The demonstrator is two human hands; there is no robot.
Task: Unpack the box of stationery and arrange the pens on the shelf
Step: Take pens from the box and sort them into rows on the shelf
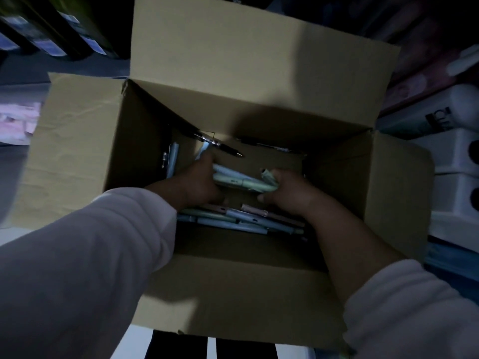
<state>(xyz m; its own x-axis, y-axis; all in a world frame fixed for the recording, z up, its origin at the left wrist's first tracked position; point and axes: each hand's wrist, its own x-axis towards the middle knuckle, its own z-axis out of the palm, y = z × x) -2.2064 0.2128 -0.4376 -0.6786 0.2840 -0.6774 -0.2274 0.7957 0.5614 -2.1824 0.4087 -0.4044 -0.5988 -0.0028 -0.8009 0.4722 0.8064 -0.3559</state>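
unpacking step: left hand [199, 182] and right hand [287, 194] grips clamped on opposite ends of a pen bundle [243, 181] in the box [77, 151]; next, lift it clear.

Both arms reach forward and down, and the two hands face each other, close together. The left hand [199, 182] comes out of a white sleeve [85, 268] that covers the arm as far as the wrist. Its fingers are curled round one end of a bundle of pens [243, 181]. The right hand [285, 193] grips the other end, with the thumb on the near side. The right sleeve [414, 314] sits higher on the arm, so the forearm [344, 234] is bare.
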